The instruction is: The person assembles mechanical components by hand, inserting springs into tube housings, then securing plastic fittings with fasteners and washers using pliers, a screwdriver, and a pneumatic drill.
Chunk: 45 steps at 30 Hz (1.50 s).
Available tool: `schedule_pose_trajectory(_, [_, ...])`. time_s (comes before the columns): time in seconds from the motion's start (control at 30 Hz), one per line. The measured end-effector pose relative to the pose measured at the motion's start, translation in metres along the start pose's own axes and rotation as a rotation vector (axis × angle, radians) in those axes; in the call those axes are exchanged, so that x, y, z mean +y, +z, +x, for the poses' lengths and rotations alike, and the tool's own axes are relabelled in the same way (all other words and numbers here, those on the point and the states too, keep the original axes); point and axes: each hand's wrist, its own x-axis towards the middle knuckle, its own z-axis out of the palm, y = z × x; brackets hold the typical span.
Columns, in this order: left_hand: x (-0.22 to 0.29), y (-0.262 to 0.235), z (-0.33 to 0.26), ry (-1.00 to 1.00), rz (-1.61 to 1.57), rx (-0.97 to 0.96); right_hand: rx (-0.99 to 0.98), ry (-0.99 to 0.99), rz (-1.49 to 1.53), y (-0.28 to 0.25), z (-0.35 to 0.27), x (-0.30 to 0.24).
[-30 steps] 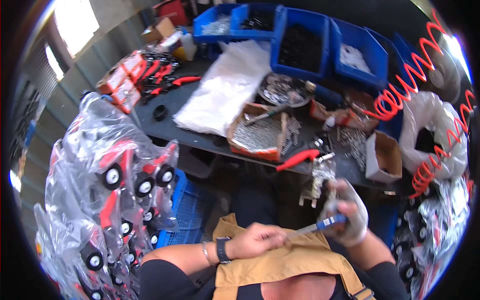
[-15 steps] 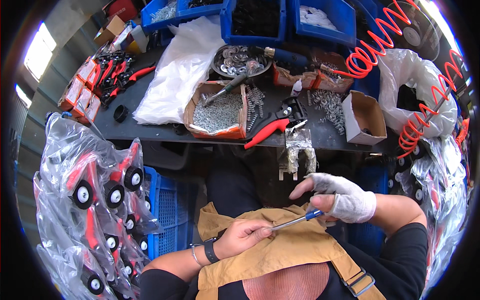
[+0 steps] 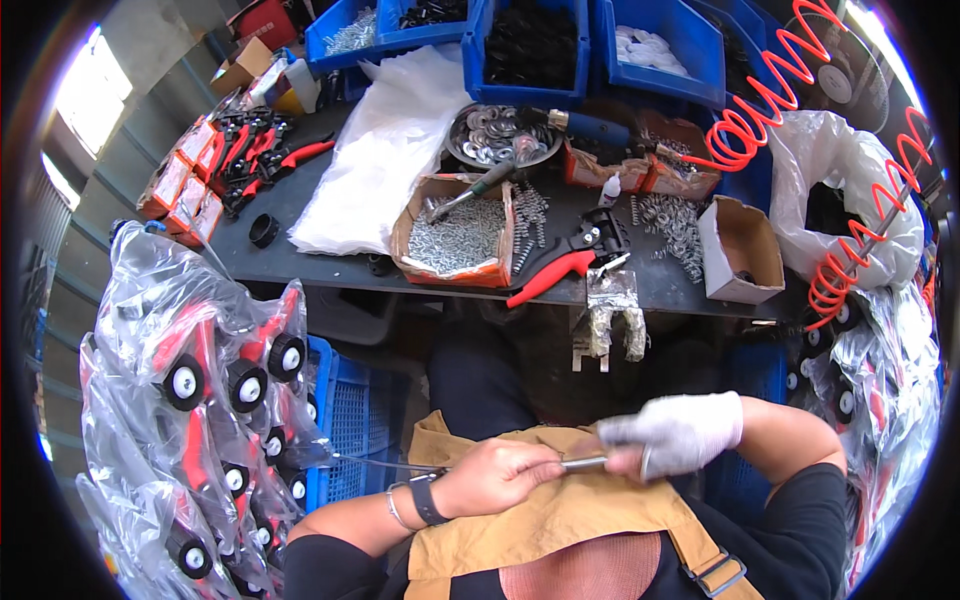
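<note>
Closest to you, over the tan apron (image 3: 560,520) on your lap, your left hand (image 3: 500,475) is bare and curled shut around one end of a slim metal rod-like tool (image 3: 585,462). Your right hand (image 3: 675,435), in a white glove, is closed on the other end, so the tool lies level between the two fists, just above the apron. What kind of tool it is, you cannot tell from here.

Left of the apron sits a blue crate (image 3: 345,420), and beyond that a clear plastic bag of red-and-black wheeled parts (image 3: 200,380).

Farther from the apron, at the near edge of the dark workbench (image 3: 300,255), lie red-handled pliers (image 3: 560,265). Left of them is a cardboard box of small metal springs (image 3: 455,240), with a white plastic sheet (image 3: 385,150) beside it.

Farthest from the apron, blue bins (image 3: 590,45) line the back, and a red coiled air hose (image 3: 770,110) hangs at the right.
</note>
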Motion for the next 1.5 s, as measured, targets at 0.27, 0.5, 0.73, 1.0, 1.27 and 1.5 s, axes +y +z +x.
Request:
schedule_pose_trajectory(0.27, [-0.009,0.016,-0.016,-0.025,-0.238,0.098,0.191,-0.228,1.2,0.049,-0.014,0.003])
schedule_pose_trajectory(0.5, [-0.023,0.016,-0.017,-0.158,-0.324,0.095,0.308,-0.504,1.697,0.069,0.01,0.015])
schedule_pose_trajectory(0.73, [-0.024,0.034,-0.017,-0.204,-0.591,0.198,0.443,-0.696,1.782,0.076,0.02,0.014])
schedule_pose_trajectory(1.0, [-0.022,0.034,-0.008,-0.255,-0.617,0.258,0.934,-0.209,1.051,0.032,0.017,0.023])
schedule_pose_trajectory(1.27, [-0.024,0.037,-0.009,-0.147,-0.787,0.202,0.688,-0.344,1.268,0.027,0.012,0.006])
schedule_pose_trajectory(1.5, [-0.026,0.042,-0.015,-0.147,-0.864,0.25,0.668,-0.811,1.626,0.048,0.046,0.007])
